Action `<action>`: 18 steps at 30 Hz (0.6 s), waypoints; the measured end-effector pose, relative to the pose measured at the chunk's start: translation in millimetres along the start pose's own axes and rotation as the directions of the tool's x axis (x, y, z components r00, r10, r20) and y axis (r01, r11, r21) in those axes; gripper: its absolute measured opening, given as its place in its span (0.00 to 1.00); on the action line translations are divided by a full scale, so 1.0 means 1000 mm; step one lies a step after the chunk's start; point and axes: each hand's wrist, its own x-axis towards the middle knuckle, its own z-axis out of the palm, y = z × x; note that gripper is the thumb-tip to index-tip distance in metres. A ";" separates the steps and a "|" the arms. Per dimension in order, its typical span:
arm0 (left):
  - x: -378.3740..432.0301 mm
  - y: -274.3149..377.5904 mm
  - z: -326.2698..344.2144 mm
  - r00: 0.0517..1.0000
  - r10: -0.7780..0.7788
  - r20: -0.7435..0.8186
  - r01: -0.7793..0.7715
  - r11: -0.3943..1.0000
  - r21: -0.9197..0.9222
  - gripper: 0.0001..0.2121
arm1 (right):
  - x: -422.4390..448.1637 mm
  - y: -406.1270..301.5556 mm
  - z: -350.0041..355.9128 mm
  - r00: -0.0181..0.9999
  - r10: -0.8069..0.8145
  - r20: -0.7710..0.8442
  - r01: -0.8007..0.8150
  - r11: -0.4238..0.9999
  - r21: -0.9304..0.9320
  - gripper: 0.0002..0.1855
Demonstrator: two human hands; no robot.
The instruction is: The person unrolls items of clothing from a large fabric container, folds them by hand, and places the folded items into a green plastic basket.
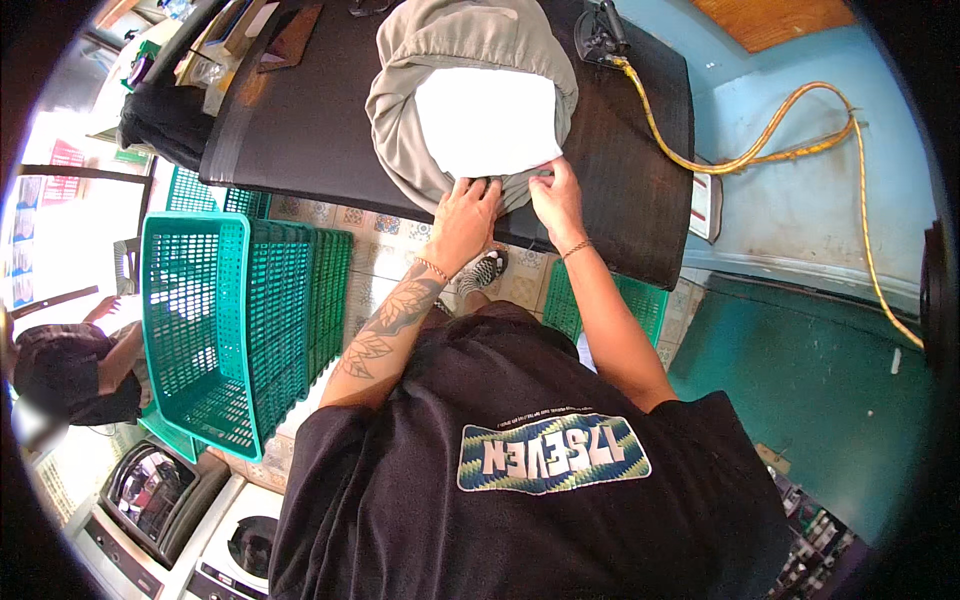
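A grey-beige cloth garment (472, 34) with a gathered seam lies bunched on a black-covered table (315, 142). On top of it is a bright white, flat piece (487, 120); whether it is cloth or paper cannot be told. My right hand (556, 199) pinches this piece at its near right corner. Beside it, my left hand (466, 221) rests on the garment's near side, fingertips at the white piece's near edge. Its thumb is mostly hidden, so its hold on the cloth is unclear.
A clothes iron (600, 34) stands at the table's far right, its yellow cord (750, 157) looping along the blue wall. Stacked green plastic baskets (247, 330) stand to the left. Another person (82, 367) is beyond them. Front-loading machines (240, 540) are at lower left.
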 end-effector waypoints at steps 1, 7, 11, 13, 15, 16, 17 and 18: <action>0.001 0.001 -0.002 1.000 0.005 0.008 -0.005 1.000 0.003 0.24 | -0.001 0.002 -0.003 0.973 -0.212 -0.087 0.151 0.878 -0.453 0.15; 0.008 0.013 -0.023 0.991 0.028 0.131 -0.042 0.994 0.104 0.24 | 0.016 -0.012 0.010 0.954 -0.065 -0.292 -0.020 0.960 -0.279 0.34; 0.011 0.020 -0.030 0.987 0.122 0.108 -0.139 0.977 0.164 0.24 | 0.029 0.018 -0.010 0.972 0.114 -0.205 -0.134 0.987 -0.085 0.23; 0.024 0.027 -0.048 0.990 0.129 0.055 -0.134 0.986 0.101 0.20 | 0.025 0.020 -0.023 0.974 0.080 -0.214 -0.109 0.986 -0.124 0.19; 0.044 0.033 -0.061 0.983 -0.047 0.178 0.067 0.992 -0.107 0.15 | 0.016 0.004 -0.031 0.970 0.115 -0.212 -0.133 0.988 -0.074 0.16; 0.055 0.032 -0.060 0.992 0.021 -0.127 -0.042 0.985 -0.167 0.12 | 0.014 -0.005 -0.034 0.971 0.133 -0.199 -0.140 0.990 -0.024 0.13; 0.068 0.032 -0.061 0.975 0.010 -0.220 -0.045 0.987 -0.156 0.16 | 0.012 -0.010 -0.034 0.970 0.135 -0.203 -0.143 0.989 -0.025 0.13; 0.085 0.022 -0.052 0.966 0.107 -0.237 -0.139 0.983 -0.123 0.16 | 0.011 -0.013 -0.035 0.962 0.148 -0.229 -0.133 0.988 0.081 0.10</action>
